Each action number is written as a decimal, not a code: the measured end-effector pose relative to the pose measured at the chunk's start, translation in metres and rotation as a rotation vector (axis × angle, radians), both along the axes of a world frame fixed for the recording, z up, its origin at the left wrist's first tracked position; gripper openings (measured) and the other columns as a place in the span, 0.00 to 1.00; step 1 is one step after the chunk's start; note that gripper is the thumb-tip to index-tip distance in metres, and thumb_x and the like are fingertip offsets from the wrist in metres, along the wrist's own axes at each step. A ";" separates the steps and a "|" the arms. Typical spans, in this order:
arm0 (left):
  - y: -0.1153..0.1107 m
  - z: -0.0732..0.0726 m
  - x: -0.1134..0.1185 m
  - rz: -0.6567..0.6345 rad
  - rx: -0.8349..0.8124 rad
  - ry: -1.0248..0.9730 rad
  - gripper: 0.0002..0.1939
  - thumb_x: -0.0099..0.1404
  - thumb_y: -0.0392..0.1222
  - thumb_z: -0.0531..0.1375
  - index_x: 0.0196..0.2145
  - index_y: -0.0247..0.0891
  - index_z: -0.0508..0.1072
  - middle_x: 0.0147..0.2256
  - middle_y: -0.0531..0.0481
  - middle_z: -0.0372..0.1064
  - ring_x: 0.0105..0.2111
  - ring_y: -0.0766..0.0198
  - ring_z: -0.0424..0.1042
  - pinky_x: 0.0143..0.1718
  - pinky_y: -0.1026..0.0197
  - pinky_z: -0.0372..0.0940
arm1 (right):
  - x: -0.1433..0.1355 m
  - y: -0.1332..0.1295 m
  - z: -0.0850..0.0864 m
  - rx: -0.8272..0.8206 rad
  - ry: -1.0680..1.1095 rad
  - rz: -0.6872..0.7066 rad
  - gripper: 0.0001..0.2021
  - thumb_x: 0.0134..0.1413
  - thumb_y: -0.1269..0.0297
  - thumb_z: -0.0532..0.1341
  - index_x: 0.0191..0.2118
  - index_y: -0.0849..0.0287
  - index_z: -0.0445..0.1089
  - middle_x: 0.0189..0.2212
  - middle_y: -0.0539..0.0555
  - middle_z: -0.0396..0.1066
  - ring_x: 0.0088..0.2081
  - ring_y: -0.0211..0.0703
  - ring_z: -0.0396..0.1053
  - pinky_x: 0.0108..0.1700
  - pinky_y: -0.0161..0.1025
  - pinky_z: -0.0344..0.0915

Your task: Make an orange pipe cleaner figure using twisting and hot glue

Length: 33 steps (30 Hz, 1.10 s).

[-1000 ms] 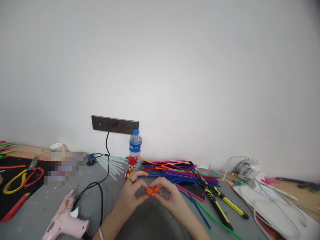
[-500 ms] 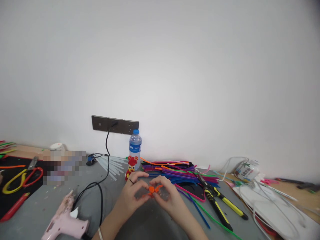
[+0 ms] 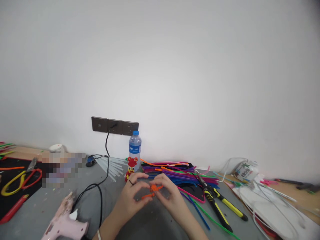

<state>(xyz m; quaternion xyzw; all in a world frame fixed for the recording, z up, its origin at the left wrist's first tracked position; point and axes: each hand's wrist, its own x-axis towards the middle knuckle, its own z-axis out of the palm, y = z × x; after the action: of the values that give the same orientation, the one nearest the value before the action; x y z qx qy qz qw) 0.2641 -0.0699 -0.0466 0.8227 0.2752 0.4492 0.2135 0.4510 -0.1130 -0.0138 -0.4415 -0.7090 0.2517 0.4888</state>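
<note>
Between my fingertips is a small orange piece of bent pipe cleaner (image 3: 154, 188), with a short end sticking out toward the lower left. My left hand (image 3: 132, 193) pinches it from the left, thumb and fingers curled. From the right, my right hand (image 3: 170, 193) grips it between thumb and fingers. The fingers partly cover the piece. Just behind my left hand stands a small red and yellow figure (image 3: 131, 166) with round ears, its lower part hidden. A water bottle (image 3: 135, 148) with a blue cap is upright behind the figure.
Bundled pipe cleaners (image 3: 175, 171) lie along the wall. Yellow-black pliers (image 3: 217, 200) and a pink-edged phone (image 3: 193, 192) are at right. At left are a pink glue gun (image 3: 67, 223), its black cord (image 3: 101, 196), glue sticks (image 3: 111, 166) and scissors (image 3: 23, 180).
The orange piece has turned slightly in my fingers, and its lower-left end now shows more. Both hands stay in nearly the same place.
</note>
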 end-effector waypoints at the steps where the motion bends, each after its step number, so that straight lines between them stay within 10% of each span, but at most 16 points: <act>1: 0.000 0.000 0.000 0.006 -0.004 -0.004 0.09 0.59 0.37 0.65 0.39 0.44 0.74 0.49 0.45 0.67 0.51 0.53 0.66 0.52 0.51 0.64 | 0.000 0.000 0.000 0.012 0.015 -0.015 0.07 0.55 0.70 0.60 0.38 0.55 0.74 0.37 0.55 0.70 0.41 0.46 0.69 0.43 0.41 0.66; 20: 0.000 0.003 0.006 0.087 -0.232 -0.090 0.18 0.53 0.33 0.65 0.42 0.42 0.71 0.42 0.47 0.74 0.42 0.54 0.72 0.38 0.57 0.67 | 0.002 0.005 0.000 0.067 0.151 -0.127 0.04 0.50 0.65 0.66 0.34 0.55 0.76 0.34 0.56 0.76 0.39 0.51 0.72 0.42 0.44 0.69; 33: 0.002 0.007 0.003 0.005 -0.303 -0.146 0.04 0.56 0.40 0.65 0.30 0.39 0.76 0.29 0.50 0.74 0.31 0.59 0.72 0.34 0.61 0.65 | -0.007 0.004 -0.008 -0.130 0.118 -0.118 0.07 0.46 0.65 0.66 0.35 0.57 0.77 0.32 0.56 0.78 0.35 0.50 0.74 0.37 0.41 0.69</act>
<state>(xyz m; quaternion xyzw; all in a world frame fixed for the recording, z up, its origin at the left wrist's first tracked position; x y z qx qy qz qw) 0.2673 -0.0681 -0.0393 0.7457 0.3257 0.4617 0.3532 0.4436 -0.1092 -0.0218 -0.4977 -0.6339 0.2937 0.5140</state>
